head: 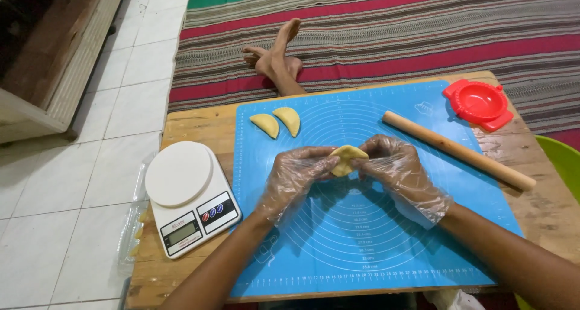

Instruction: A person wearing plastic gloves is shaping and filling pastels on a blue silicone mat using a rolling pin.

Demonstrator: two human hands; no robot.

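1. Two gloved hands meet over a blue mat [386, 237], pinching a folded piece of yellow dough [346, 159] between them, just above the mat's middle.
2. Left hand [294, 176], in a clear plastic glove, has its fingertips closed on the dough's left edge.
3. Right hand [396, 165], gloved the same way, has its fingers curled together and clamped on the dough's right side.
4. Two finished half-moon pastries [277, 122] lie side by side on the mat's far left corner, well apart from the hands.
5. Beyond the right hand, a wooden rolling pin [457, 148] rests at a slant across the mat's right edge.
6. Near the table's far right corner sits a red round press [478, 103], closed flat.
7. Left of the mat stands a white kitchen scale [192, 195] on the wooden table [193, 125].
8. Past the table's far edge, bare feet [275, 56] lie crossed on a striped rug [386, 26].
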